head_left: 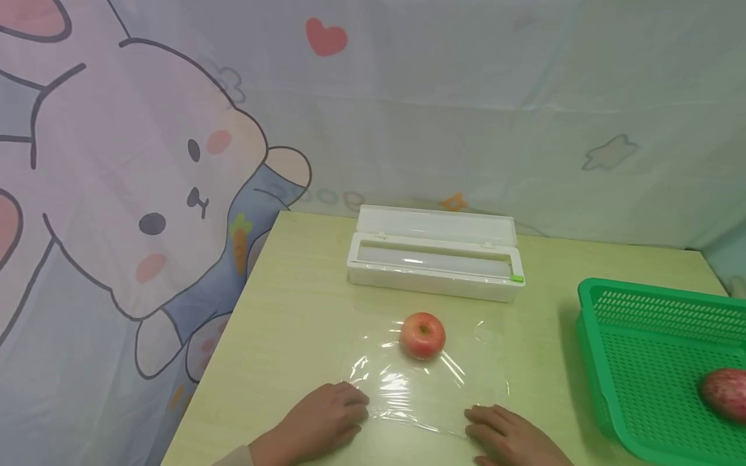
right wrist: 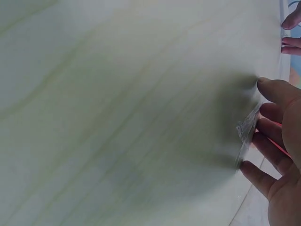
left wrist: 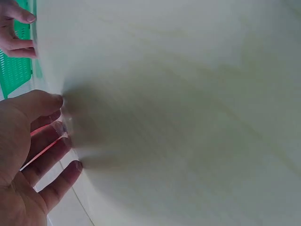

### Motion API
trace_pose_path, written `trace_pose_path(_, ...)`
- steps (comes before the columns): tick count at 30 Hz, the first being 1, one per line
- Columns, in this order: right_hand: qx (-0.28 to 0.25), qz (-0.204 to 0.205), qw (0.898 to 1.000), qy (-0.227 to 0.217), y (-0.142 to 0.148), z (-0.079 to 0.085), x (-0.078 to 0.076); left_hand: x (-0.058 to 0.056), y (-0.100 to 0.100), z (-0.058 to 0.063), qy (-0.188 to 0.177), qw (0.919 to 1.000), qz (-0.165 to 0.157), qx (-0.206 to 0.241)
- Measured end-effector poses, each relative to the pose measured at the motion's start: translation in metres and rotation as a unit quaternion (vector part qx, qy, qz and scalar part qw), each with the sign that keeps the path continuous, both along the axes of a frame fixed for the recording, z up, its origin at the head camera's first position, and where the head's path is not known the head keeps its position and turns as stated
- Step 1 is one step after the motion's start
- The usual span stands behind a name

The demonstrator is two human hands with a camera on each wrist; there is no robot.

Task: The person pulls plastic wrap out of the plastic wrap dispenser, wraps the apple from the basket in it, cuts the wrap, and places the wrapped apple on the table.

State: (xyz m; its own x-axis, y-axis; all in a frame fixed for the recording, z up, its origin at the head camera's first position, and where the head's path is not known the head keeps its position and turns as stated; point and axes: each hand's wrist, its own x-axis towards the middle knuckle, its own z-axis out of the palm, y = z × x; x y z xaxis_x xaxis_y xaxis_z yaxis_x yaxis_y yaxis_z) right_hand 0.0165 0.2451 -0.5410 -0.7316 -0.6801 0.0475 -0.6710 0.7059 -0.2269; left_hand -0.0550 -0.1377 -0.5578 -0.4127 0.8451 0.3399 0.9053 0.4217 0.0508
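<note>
A sheet of clear cling film [head_left: 396, 388] lies on the table between my hands and the white cling film dispenser [head_left: 431, 285], whose lid stands raised. On the film sits a red apple [head_left: 422, 336], stem up. My left hand [head_left: 326, 421] rests at the film's near left corner, fingertips on the tabletop. At the near right corner, my right hand [head_left: 509, 437] touches the edge with its fingertips. Both hands' fingers are spread and loosely bent in the wrist views. A crumpled bit of film [right wrist: 247, 127] shows by the right fingertips.
A green plastic basket [head_left: 612, 414] stands on the right side of the table, holding a mottled red fruit [head_left: 725, 395]. Behind the table [head_left: 256, 362] hangs a cartoon-printed curtain [head_left: 437, 116]. The dispenser has a small green slider [head_left: 516, 278] at its right end.
</note>
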Motion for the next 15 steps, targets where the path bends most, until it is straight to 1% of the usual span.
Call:
trace_pose_path(3, -0.007, 0.004, 0.999, 0.037, -0.0004, -0.0012, 0.0011, -0.0007, 0.0009, 0.0006, 0.025, 0.9997, 0.001, -0.001)
trace_pose_path(5, -0.011, 0.001, 0.999, 0.045, -0.0009, -0.0016, 0.0012, -0.0013, 0.0013, 0.0008, 0.041, 0.9992, -0.001, -0.004)
trace_pose_path(7, -0.01, -0.007, 0.999, 0.03, -0.0016, -0.0005, 0.0007, -0.0019, 0.0008, 0.0005, 0.057, 0.9983, -0.008, -0.007)
trace_pose_path(8, -0.011, -0.008, 0.999, 0.03, -0.0016, -0.0005, 0.0005, -0.0022, 0.0003, 0.0006, 0.064, 0.9978, -0.012, -0.01)
trace_pose_path(12, -0.007, -0.012, 1.0, 0.008, -0.0022, 0.0018, -0.0001, -0.003, -0.0024, 0.0018, 0.088, 0.9956, -0.022, -0.024)
trace_pose_path(15, -0.008, -0.011, 1.0, 0.014, -0.0023, 0.0018, -0.0005, -0.0027, -0.0036, 0.0036, 0.091, 0.9951, -0.016, -0.034)
